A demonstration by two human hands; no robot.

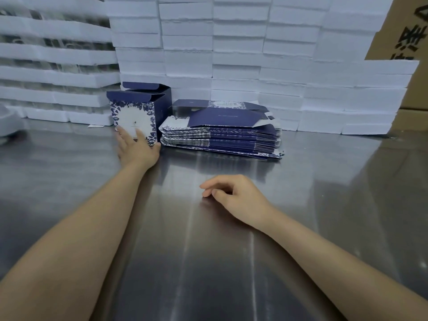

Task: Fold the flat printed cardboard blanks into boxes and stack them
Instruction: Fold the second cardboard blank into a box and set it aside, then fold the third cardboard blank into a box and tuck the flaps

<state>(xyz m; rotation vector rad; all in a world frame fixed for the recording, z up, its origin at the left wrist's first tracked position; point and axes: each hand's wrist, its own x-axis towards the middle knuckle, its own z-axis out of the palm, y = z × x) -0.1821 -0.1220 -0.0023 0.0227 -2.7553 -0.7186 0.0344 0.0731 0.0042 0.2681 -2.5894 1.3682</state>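
Stainless-steel table, brushed and reflective, carries everything shown. Along its far edge rises a wall of white slabs, stacked in many courses; what they are made of cannot be told. A brown corrugated carton with black printing stands at the far right corner.

One stack of flat blanks lies near the far edge, slightly right of centre, just in front of the white wall. The blanks are dark navy card with white panels bordered by a blue leaf pattern. The sheets are too thin and too many to count. The uppermost pieces lie loosely, partly sprung open.

Two erected boxes stand upright just left of the stack. The front box shows a white face framed in blue foliage, with its navy top flap raised. The rear box stands directly behind it, touching or nearly so, with a plain navy side and its flap also up.

The left hand reaches to the front box, with its fingers extended flat against the lower part of the printed face and its thumb by the lower right corner; it grasps nothing. The right hand rests on the table near the centre, well apart from the stack, with its fingers loosely curled and holding nothing.
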